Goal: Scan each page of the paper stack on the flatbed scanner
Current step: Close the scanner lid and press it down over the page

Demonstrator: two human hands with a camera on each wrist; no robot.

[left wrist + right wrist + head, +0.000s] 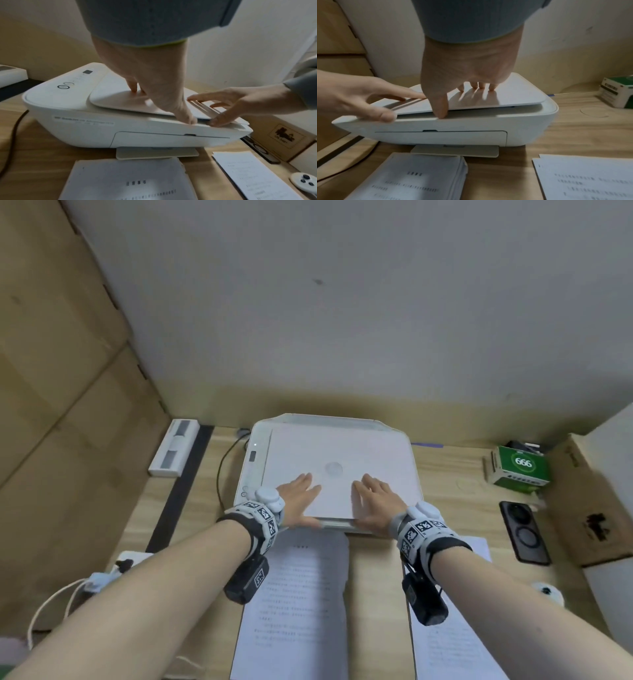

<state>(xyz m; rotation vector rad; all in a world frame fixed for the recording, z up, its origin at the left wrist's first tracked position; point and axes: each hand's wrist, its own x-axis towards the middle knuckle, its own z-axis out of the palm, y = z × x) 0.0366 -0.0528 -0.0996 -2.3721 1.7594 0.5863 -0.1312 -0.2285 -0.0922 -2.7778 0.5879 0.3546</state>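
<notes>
The white flatbed scanner sits at the back of the wooden desk. Its lid is down except for a thin gap along the front edge. My left hand lies flat on the lid's near left part, fingers straight, thumb at the front edge. My right hand lies the same way on the near right part, its thumb tip on the ledge under the lid edge. A thick stack of printed pages lies in front of the scanner. A thinner pile of sheets lies to its right.
A black phone, a green box and a cardboard box stand on the right. A small white controller lies near the right pile. A white device and a black cable are at the left.
</notes>
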